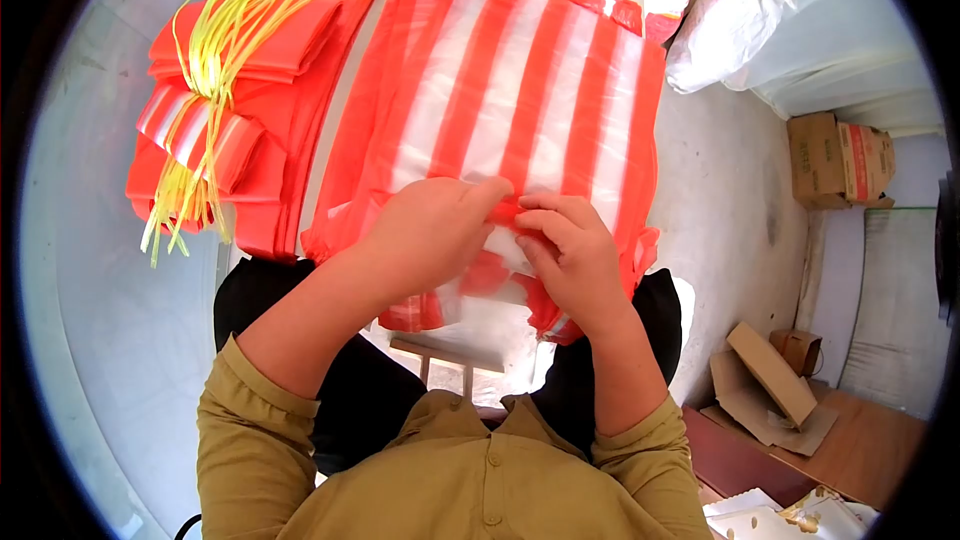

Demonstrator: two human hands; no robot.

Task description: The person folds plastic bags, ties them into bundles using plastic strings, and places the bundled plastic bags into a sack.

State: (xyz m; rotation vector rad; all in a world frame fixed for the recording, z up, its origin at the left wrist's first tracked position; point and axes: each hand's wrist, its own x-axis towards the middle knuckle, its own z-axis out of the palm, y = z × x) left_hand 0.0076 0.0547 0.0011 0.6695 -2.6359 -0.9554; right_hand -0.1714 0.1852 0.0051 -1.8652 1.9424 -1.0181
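Striped plastic stack (pixel 545 80) lies on the counter (pixel 372 20). Left hand (pixel 430 230) and right hand (pixel 580 255) curl over its near part; grip cannot be confirmed. Uneven tugging could tear thin film.

Place: likely small workshop | grey floor (pixel 735 190) | stacked striped plastic (pixel 535 70) | cardboard boxes (pixel 820 162) | white sack (pixel 725 25)

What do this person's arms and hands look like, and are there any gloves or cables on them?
They are human: the left hand and right hand are both bare, with no gloves, and no rings, watch or cables show. The sleeves are mustard-brown cloth, loose and creased, ending partway up the arms, and match the buttoned shirt.
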